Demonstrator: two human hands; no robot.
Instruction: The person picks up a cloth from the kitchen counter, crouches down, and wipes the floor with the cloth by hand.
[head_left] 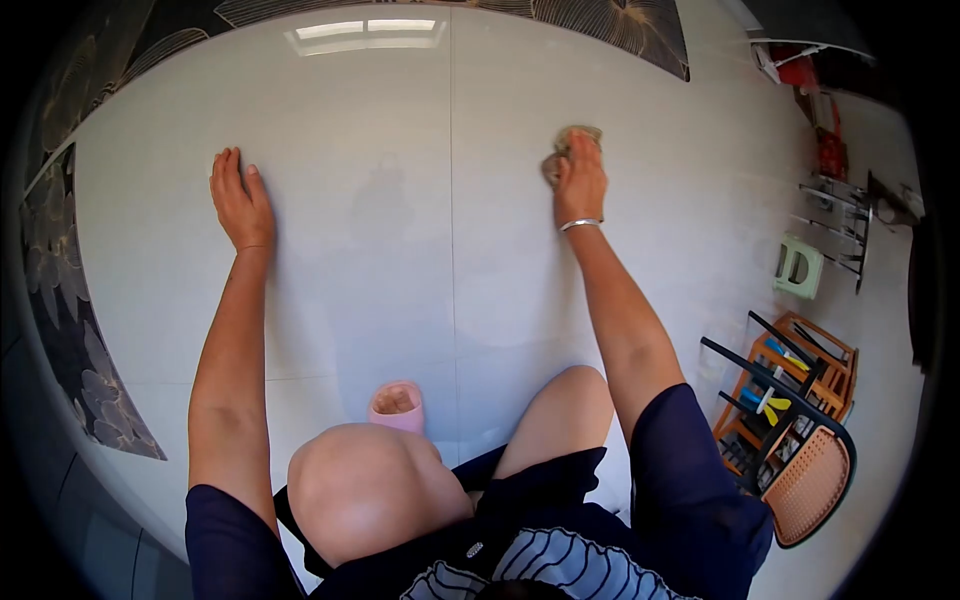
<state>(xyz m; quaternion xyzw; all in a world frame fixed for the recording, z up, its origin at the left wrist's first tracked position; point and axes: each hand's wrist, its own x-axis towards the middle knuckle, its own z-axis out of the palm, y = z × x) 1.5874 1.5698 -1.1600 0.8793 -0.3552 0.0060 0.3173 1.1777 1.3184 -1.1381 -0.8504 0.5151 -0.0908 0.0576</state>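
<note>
My right hand [582, 188] presses a crumpled greyish-tan rag [551, 170] against the glossy white tiled floor [350, 270]. Parts of the rag stick out past the fingertips and on the thumb side; the rest is hidden under my palm. A silver bangle [581, 224] circles that wrist. Out to the left, my left hand [242, 203] rests on the tiles, fingers extended and thumb apart, holding nothing. Both arms are stretched forward over my bent knees. My foot shows in a pink slipper [397, 404] between the arms.
A dark patterned border [75, 270] edges the floor at left and top. To the right stand a chair with a woven seat [808, 485], a wooden rack [822, 360] with small items, a pale green stool [798, 266] and a metal rack [845, 225].
</note>
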